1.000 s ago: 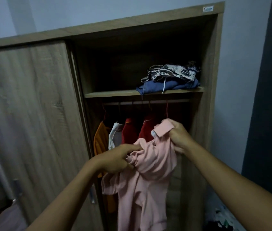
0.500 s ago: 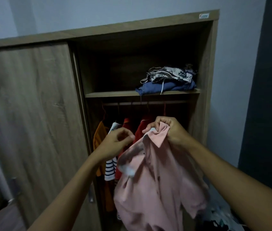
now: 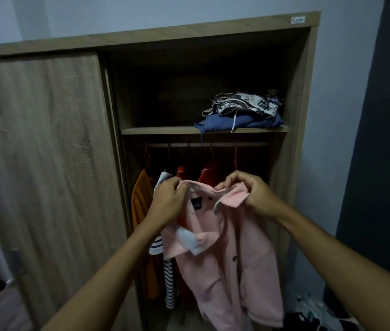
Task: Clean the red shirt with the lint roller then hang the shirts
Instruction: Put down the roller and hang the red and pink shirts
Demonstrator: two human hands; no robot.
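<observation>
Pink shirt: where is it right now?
Head view, centre: the pink shirt hangs from both hands, left hand, right hand, before the open wardrobe.

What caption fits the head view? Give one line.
Both hands, left hand and right hand, hold a pink shirt by its collar before an open wardrobe.

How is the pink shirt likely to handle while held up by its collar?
Probably floppy: the pink shirt sags in folds below the left hand and right hand. Likely light, since fingertip pinches at the collar carry it. Its hem may swing.
</observation>
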